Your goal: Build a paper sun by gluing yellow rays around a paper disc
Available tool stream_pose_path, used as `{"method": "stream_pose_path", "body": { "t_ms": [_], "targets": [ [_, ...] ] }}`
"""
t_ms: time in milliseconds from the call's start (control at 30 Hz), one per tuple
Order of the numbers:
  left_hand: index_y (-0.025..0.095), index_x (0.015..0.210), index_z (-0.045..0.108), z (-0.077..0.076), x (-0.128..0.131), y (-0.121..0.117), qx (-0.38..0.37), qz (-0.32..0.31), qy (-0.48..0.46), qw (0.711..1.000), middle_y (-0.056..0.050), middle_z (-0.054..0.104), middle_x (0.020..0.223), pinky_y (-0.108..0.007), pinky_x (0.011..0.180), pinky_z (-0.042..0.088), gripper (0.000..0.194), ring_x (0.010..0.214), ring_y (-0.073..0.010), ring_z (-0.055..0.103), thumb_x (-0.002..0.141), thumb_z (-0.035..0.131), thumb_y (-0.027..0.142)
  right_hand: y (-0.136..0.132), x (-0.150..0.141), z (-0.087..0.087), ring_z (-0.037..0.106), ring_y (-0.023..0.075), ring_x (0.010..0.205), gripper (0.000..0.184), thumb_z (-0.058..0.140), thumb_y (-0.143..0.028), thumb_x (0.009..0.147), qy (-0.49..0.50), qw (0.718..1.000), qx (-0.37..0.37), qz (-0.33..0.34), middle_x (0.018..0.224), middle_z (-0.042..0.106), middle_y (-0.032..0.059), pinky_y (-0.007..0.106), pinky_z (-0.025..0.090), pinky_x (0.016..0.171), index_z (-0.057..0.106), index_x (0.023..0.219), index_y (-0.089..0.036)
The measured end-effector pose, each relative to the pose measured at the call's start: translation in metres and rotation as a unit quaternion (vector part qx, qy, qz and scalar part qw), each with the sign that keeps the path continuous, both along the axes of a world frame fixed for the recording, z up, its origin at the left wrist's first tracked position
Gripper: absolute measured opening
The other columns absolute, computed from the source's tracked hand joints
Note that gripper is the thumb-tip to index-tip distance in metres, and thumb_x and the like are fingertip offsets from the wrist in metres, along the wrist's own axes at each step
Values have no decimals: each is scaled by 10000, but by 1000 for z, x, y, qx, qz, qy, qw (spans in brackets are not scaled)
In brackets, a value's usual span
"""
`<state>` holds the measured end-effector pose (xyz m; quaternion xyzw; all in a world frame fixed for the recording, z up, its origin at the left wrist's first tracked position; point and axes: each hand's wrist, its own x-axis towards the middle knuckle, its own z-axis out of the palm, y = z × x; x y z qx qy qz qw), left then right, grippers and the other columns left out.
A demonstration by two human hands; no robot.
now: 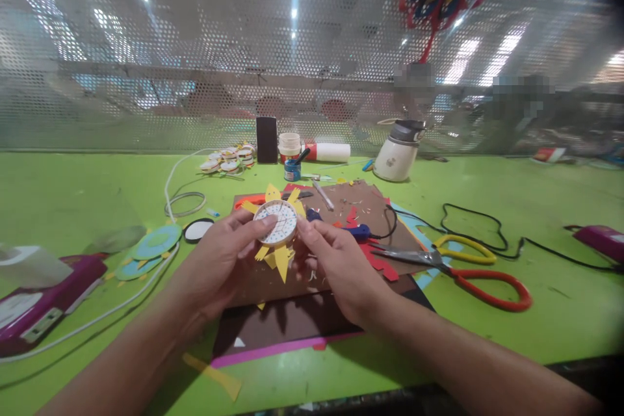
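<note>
A paper turtle (275, 221) with a round, rimmed, patterned white shell and yellow paper head, legs and tail is held up between both hands. My left hand (229, 250) grips its left side, the thumb lying on the shell. On the right edge, my right hand (327, 250) pinches it with thumb and fingers; some fingertips are hidden behind. Below lie a brown board (258, 296) with paper scraps and a red cut paper piece (383, 263). Just past my right hand is a blue-handled corded tool (359, 232), partly covered. Scissors (439, 261) with yellow and red handles lie open to the right.
Purple power strips lie left (53, 302) and far right (602, 242), with cables across the green table (550, 208). Behind stand a phone (266, 140), a blue jar (292, 169), a white container (397, 155) and several similar round crafts (229, 160). Perforated metal (219, 45) closes the back.
</note>
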<state>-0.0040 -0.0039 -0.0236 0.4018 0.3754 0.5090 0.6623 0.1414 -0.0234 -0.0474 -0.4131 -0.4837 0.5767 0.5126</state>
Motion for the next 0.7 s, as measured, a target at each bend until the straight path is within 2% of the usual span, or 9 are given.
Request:
{"method": "stream_pose_path", "body": {
  "t_ms": [167, 300, 400, 567, 700],
  "targets": [
    [122, 828, 708, 3, 0, -2, -30, -14, -10, 999, -73, 737, 842, -187, 581, 540, 139, 783, -181, 687, 698, 740, 159, -2, -3, 0, 459, 71, 511, 484, 640, -636, 719, 51, 998, -21, 24, 659, 520, -25, 230, 417, 496, 537, 700, -163],
    [134, 865, 710, 4, -2, -6, -59, -48, -25, 997, -76, 736, 804, -279, 627, 579, 216, 711, -203, 688, 663, 767, 186, -3, -3, 0, 441, 64, 475, 485, 647, -637, 715, 77, 995, -41, 54, 608, 522, -30, 211, 400, 468, 518, 674, -172],
    [136, 866, 710, 3, -4, -7, -73, -41, -27, 996, -78, 735, 798, -305, 643, 587, 238, 692, -205, 687, 642, 777, 179, -3, -4, 0, 445, 66, 468, 464, 676, -613, 705, 93, 992, -44, 66, 591, 500, -40, 207, 397, 458, 538, 686, -171],
    [127, 830, 712, 1, -2, -6, -64, -53, -40, 996, -62, 721, 722, -282, 596, 584, 234, 619, -187, 677, 618, 789, 186, -2, -6, -3, 447, 65, 471, 480, 666, -628, 702, 92, 994, -23, 55, 623, 528, -27, 216, 400, 466, 559, 699, -160],
    [126, 836, 712, 1, -1, -3, -67, -46, -45, 996, -58, 715, 699, -270, 569, 582, 214, 614, -188, 677, 633, 769, 164, 1, -7, -7, 446, 74, 474, 505, 645, -644, 707, 66, 997, -8, 30, 546, 472, -43, 213, 394, 467, 517, 635, -162]
  ]
}}
